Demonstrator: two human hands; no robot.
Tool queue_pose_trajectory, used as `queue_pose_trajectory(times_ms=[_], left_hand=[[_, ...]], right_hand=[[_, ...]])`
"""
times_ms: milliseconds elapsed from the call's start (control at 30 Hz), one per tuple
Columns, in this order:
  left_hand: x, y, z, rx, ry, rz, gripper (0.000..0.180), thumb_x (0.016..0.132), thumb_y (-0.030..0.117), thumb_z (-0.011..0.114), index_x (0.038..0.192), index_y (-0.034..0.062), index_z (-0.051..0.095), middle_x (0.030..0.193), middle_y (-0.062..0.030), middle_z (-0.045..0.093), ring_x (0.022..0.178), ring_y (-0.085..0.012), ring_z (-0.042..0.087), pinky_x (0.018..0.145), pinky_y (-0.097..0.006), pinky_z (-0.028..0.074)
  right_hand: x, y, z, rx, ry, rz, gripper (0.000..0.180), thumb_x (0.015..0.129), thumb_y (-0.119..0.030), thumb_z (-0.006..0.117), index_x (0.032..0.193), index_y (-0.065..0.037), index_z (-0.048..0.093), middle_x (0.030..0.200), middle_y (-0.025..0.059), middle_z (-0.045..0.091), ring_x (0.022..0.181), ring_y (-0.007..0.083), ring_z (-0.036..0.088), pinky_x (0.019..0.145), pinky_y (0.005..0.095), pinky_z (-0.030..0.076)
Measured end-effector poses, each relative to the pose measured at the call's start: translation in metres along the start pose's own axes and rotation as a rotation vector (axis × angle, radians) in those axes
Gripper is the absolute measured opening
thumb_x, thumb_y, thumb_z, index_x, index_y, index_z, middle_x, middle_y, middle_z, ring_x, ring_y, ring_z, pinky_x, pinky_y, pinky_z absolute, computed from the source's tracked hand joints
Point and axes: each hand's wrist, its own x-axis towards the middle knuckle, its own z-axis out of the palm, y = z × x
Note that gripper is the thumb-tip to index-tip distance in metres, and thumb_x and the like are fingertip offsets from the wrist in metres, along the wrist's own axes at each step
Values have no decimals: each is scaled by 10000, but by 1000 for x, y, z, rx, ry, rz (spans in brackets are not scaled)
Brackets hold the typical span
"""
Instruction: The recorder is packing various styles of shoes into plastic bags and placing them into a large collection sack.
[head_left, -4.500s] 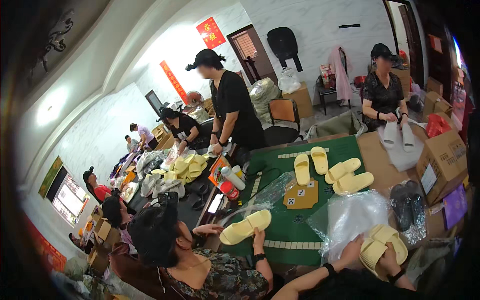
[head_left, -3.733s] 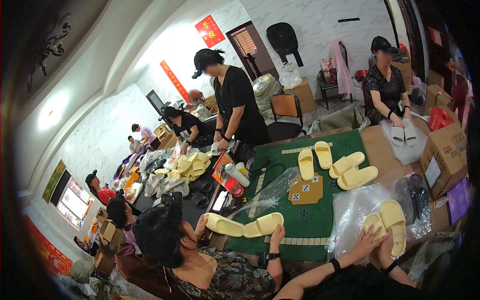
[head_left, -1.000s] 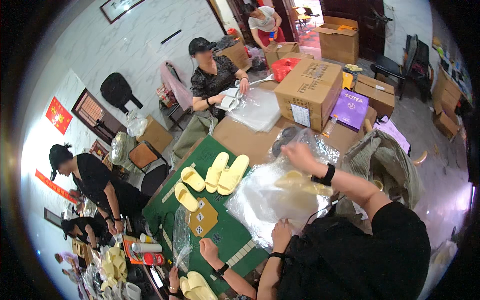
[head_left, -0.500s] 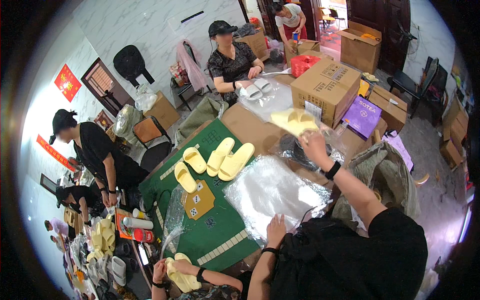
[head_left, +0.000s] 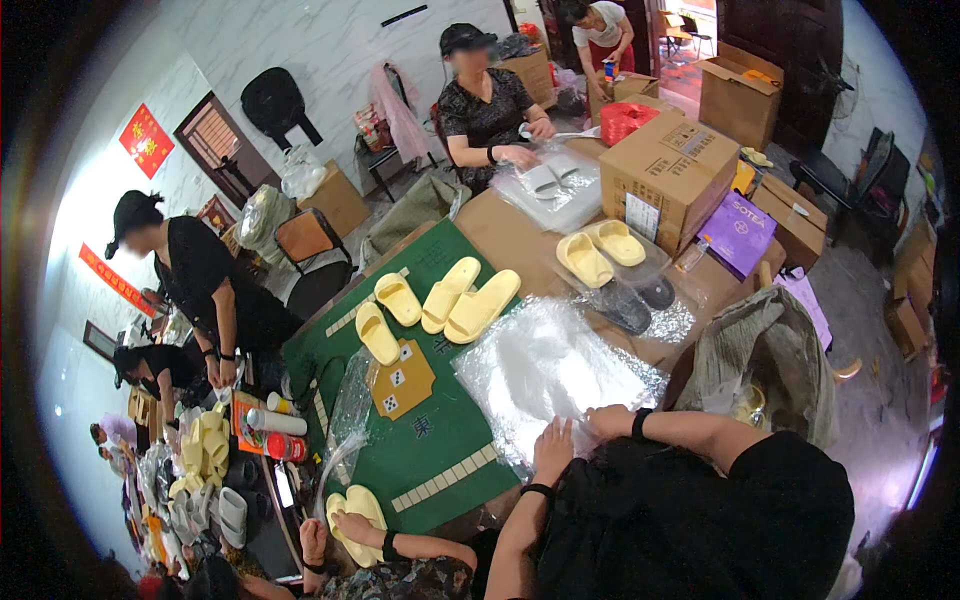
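Note:
A stack of clear plastic bags (head_left: 540, 370) lies spread on the table in front of me. My left hand (head_left: 552, 450) rests on its near edge with the fingers stretched out. Close beside it, my right hand (head_left: 608, 421) has its fingers closed at the same edge, apparently on the top plastic bag. Beyond the stack, a pair of pale yellow slippers (head_left: 600, 251) lies on a bagged dark pair (head_left: 640, 304). Several more yellow slippers (head_left: 470, 304) stand on the green mat (head_left: 440, 400) to the left.
A large carton (head_left: 670, 175) and a purple box (head_left: 738, 233) stand at the far right. A woven sack (head_left: 760, 345) is by my right arm. Across the table a person handles white slippers (head_left: 550, 178); another person's hands (head_left: 350, 530) hold yellow slippers at the near left.
My right hand has set the yellow slippers down on the bagged dark pair and come back to the plastic bags. My left hand stays at their near edge. The view has shifted slightly.

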Motion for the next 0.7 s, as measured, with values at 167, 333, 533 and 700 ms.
queue_pose_trajectory(times_ms=[167,333,533,700], left_hand=[[21,-5,-21,-196,-156,67,401,823,248,472,1191,90,489,1190,-143,493,1038,-304,483,839,-406,410],[39,-65,-7,-918,-117,-376,257,852,186,501,1039,24,574,980,-177,604,900,-272,585,761,-322,454],[58,-96,-22,-789,-153,-511,243,851,174,494,1047,58,578,907,-152,624,835,-253,598,725,-331,459],[93,-115,-25,-796,-133,-527,274,842,205,501,1072,68,559,898,-161,625,853,-320,588,741,-374,461]], right_hand=[[-6,21,20,104,102,-50,603,763,-254,510,1305,-106,293,953,225,557,813,368,580,691,439,463],[0,7,12,202,-4,-115,596,786,-218,487,1334,-160,259,982,229,529,863,376,555,746,433,440],[1,23,22,207,24,-150,635,786,-184,509,1350,-171,218,1052,223,505,926,374,529,790,421,432],[14,34,48,216,27,-172,689,787,-220,527,1368,-129,169,1084,228,488,892,365,534,798,404,431]])
